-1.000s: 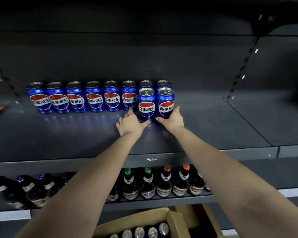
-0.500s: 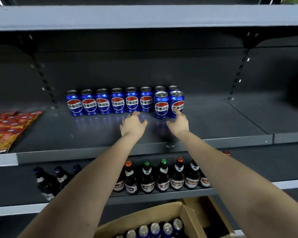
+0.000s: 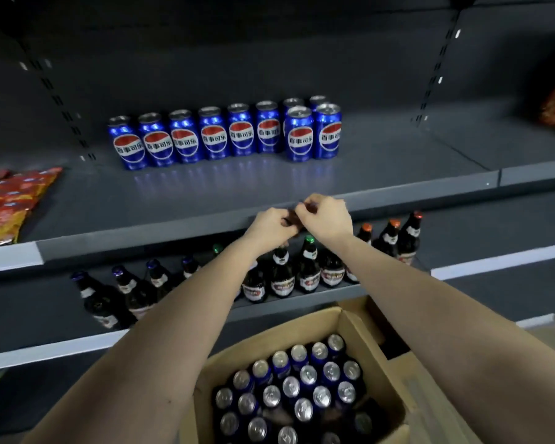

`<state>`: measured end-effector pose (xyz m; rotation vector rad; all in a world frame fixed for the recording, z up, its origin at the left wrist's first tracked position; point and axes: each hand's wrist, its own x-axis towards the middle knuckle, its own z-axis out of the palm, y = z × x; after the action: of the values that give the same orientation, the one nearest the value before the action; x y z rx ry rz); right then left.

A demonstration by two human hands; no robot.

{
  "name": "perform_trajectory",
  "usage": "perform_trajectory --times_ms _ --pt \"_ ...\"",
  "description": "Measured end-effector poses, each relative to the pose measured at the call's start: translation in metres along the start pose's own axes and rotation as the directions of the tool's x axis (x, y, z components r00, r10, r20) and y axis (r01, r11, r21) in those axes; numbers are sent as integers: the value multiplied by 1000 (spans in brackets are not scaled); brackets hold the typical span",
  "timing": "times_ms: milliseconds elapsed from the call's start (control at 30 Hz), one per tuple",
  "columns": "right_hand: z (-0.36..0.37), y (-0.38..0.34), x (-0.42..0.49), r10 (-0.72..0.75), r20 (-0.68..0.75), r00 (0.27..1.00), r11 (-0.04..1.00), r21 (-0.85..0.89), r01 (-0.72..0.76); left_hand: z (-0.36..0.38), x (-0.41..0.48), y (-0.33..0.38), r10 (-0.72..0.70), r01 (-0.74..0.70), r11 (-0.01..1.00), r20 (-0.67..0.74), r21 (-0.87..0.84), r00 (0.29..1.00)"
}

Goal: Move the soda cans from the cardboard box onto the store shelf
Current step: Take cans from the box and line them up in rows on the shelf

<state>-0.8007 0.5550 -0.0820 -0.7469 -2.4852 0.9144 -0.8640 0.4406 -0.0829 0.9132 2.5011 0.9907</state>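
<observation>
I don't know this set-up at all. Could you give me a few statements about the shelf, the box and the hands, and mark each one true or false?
1. The blue cans on the shelf stand upright. True.
2. The cardboard box is empty. False: many cans stand in it, with their tops showing.
3. Each hand holds a can. False: the left hand and the right hand hold no can; they are close together near the shelf's front edge.
4. Two cans stand in front of the row at its right end. True.
5. Bottles stand on the level below the cans. True.
</observation>
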Motion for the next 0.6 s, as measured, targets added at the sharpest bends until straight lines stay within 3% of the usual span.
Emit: perform_trajectory --times_ms 167,333,600 --pt "38 63 -28 90 200 976 995 -56 -81 60 -14 -49 -89 93 995 122 -24 988" --pt "82 124 -59 232 489 841 971 -160 -175 118 -27 -95 -214 234 970 242 -60 946" --pt "148 206 -117 339 591 732 940 -233 -248 207 -62 -169 -383 450 885 366 -117 848"
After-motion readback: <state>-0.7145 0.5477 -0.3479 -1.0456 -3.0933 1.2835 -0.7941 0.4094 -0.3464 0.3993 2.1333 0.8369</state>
